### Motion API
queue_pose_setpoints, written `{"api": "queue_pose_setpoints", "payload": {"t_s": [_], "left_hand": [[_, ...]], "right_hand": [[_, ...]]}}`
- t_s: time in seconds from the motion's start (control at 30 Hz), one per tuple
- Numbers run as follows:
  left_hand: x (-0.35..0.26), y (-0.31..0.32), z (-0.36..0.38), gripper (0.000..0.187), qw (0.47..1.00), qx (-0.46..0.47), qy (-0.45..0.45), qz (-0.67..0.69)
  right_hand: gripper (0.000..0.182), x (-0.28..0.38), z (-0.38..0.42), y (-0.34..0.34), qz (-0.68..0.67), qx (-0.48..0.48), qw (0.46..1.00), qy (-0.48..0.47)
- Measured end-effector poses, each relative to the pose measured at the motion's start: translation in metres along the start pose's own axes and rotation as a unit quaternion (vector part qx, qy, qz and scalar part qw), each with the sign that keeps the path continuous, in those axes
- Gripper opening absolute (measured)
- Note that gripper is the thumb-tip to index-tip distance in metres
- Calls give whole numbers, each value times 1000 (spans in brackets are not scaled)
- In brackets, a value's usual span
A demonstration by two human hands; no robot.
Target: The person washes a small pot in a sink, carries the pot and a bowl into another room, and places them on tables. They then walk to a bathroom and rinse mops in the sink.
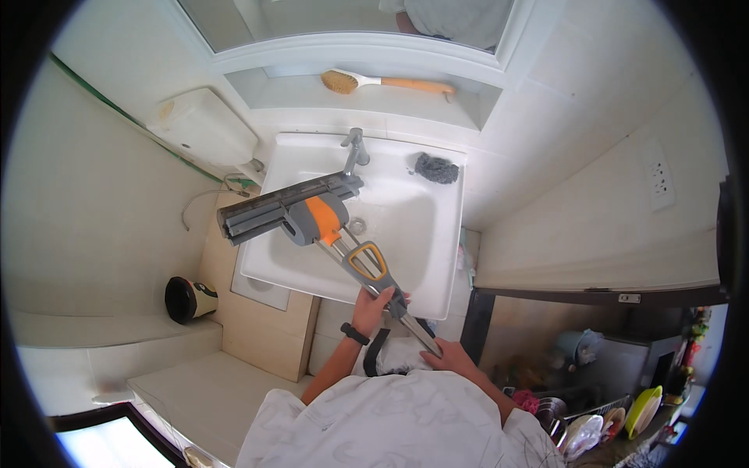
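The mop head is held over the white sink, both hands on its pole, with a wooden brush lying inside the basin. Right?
Not quite. The head view shows the wooden brush on the ledge above the sink, not inside the basin. The rest holds: mop head over the sink, left hand and right hand on the pole.

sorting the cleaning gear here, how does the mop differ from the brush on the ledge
The mop is grey and orange with a metal shaft; the brush is wooden with pale bristles. The mop is held tilted over the sink by the left hand and right hand; the brush lies flat, untouched. Both are long-handled.

Both hands closed — left [373, 306] ahead, right [446, 357] nearer the body.
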State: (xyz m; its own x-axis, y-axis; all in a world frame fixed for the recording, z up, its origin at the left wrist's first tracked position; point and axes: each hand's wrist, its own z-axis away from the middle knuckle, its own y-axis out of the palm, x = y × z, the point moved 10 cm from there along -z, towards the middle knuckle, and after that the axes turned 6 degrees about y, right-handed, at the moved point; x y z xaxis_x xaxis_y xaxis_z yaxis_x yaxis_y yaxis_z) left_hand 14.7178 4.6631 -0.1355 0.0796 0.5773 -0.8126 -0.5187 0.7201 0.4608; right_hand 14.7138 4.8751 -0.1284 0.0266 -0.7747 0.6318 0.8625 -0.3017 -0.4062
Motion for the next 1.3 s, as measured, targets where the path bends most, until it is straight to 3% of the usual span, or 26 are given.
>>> {"api": "queue_pose_setpoints", "payload": {"t_s": [0.57, 0.87, 1.3], "left_hand": [[-16, 5, -3, 20, 999, 17, 21, -37], [-16, 10, 13, 26, 999, 23, 6, -43], [-2, 11, -10, 21, 999, 36, 11, -6]], "right_hand": [[47, 12, 4, -7, -12, 2, 1000, 11], [48, 12, 19, -19, 50, -5, 998, 22], [46, 7, 5, -25, 24, -33, 999, 4]]}}
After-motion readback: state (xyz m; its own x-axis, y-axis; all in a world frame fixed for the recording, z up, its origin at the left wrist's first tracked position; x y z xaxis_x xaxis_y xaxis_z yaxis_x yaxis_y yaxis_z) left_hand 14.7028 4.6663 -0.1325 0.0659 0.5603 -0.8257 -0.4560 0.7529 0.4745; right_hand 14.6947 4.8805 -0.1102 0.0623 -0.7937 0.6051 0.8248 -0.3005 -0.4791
